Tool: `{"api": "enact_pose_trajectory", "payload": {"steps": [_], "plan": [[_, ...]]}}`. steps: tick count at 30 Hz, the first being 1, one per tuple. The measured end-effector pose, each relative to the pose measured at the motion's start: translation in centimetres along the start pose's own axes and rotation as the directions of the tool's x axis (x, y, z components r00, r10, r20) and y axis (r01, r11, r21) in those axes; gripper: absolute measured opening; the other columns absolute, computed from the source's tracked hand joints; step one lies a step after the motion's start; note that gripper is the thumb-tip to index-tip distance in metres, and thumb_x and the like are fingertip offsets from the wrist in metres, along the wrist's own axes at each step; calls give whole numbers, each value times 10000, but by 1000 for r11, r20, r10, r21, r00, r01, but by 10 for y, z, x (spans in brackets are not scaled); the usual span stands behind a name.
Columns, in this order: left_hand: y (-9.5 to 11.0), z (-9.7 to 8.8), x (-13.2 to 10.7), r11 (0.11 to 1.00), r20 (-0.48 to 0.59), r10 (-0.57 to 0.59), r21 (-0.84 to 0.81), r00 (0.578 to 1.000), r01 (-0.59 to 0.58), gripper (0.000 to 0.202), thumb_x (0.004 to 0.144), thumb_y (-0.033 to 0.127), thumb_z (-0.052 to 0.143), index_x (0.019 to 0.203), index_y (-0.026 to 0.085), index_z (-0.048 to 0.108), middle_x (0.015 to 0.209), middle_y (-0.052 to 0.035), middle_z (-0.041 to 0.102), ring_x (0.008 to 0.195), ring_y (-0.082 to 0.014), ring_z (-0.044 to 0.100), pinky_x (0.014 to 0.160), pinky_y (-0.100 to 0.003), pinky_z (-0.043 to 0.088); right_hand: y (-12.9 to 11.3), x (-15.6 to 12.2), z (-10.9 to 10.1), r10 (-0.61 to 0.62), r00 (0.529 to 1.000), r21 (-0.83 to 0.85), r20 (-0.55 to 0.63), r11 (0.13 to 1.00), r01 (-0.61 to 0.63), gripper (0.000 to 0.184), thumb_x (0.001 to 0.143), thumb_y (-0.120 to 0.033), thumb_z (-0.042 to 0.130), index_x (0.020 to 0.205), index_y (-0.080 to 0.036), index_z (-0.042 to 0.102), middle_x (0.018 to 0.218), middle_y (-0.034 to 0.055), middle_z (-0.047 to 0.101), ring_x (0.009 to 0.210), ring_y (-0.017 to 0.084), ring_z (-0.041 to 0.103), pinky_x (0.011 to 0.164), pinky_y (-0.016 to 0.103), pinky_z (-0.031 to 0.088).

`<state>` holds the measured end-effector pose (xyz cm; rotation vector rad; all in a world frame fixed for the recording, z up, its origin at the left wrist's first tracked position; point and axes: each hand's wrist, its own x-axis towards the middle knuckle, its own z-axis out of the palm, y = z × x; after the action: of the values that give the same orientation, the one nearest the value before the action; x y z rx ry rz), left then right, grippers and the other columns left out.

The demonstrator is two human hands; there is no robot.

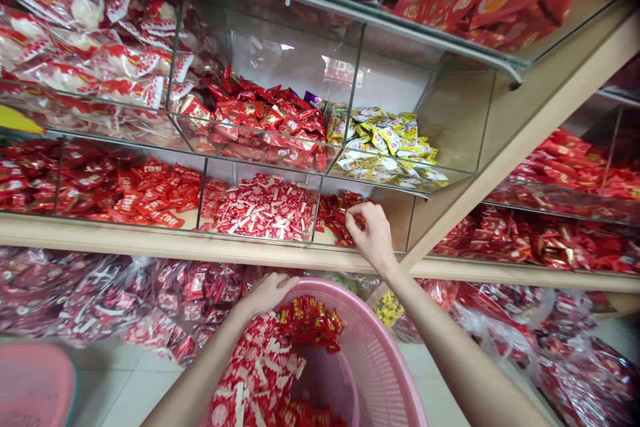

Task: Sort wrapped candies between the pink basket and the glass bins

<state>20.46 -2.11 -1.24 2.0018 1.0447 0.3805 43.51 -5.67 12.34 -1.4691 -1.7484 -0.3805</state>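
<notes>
My left hand [270, 292] lies on the far rim of a pink plastic basket [395, 347], its fingers hooked over the edge. Inside the basket are red-and-white wrapped candies [260, 367] heaped at the left, and a smaller pile of red candies with yellow lettering [313, 320]. My right hand [370, 233] reaches over the front edge of a low shelf compartment, beside dark red wrapped candies [337, 213]. Its fingers are curled in a pinch; whatever lies between them is hidden.
Clear-fronted compartments hold red candies [270, 113], yellow-and-white candies [390, 137] and bagged goods [75, 47]. A wooden shelf post [510, 133] slants up at the right. Filled plastic bags [100, 293] lie beneath the shelf. Another pink basket [37, 380] stands at lower left.
</notes>
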Motion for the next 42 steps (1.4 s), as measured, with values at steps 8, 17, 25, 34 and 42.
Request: {"api": "enact_pose_trajectory", "payload": {"steps": [8, 17, 25, 34, 42], "plan": [[1, -1, -1, 999, 14, 18, -35, 1000, -18, 584, 800, 629, 314, 884, 164, 657, 851, -42, 694, 754, -195, 602, 696, -259, 399, 43, 25, 23, 104, 956, -224, 275, 974, -41, 573, 765, -408, 525, 1292, -225, 392, 1254, 103, 500, 1092, 313, 400, 840, 453, 311], [5, -4, -2, 999, 11, -7, -40, 1000, 7, 549, 802, 608, 345, 978, 193, 659, 954, -36, 688, 829, -212, 602, 767, -275, 401, 49, 21, 34, 70, 939, -231, 336, 973, 10, 580, 834, -373, 461, 1364, -221, 281, 1333, 107, 443, 1209, 288, 312, 913, 472, 225], [5, -3, 0, 998, 23, 13, -55, 1000, -12, 523, 816, 573, 353, 913, 162, 662, 905, -26, 692, 801, -202, 595, 754, -272, 407, 50, 22, 33, 95, 946, -207, 311, 978, -30, 568, 811, -346, 514, 1337, -228, 333, 1266, 114, 490, 1137, 296, 375, 880, 454, 246], [8, -5, 0, 993, 19, 3, -115, 1000, -1, 505, 797, 558, 395, 979, 168, 659, 991, -34, 686, 909, -221, 583, 815, -283, 411, 47, 20, 33, 71, 948, -179, 311, 984, -15, 463, 797, -490, 493, 1172, -220, 532, 1210, 100, 532, 1115, 282, 393, 868, 444, 271], [6, -4, 0, 991, 16, 2, -137, 1000, 0, 497, 795, 555, 405, 932, 158, 669, 936, -36, 690, 897, -222, 582, 824, -293, 414, 46, 20, 32, 67, 960, -150, 271, 988, -27, 357, 808, -425, 499, 1098, -232, 578, 1174, 69, 566, 1100, 261, 420, 858, 422, 277]]}}
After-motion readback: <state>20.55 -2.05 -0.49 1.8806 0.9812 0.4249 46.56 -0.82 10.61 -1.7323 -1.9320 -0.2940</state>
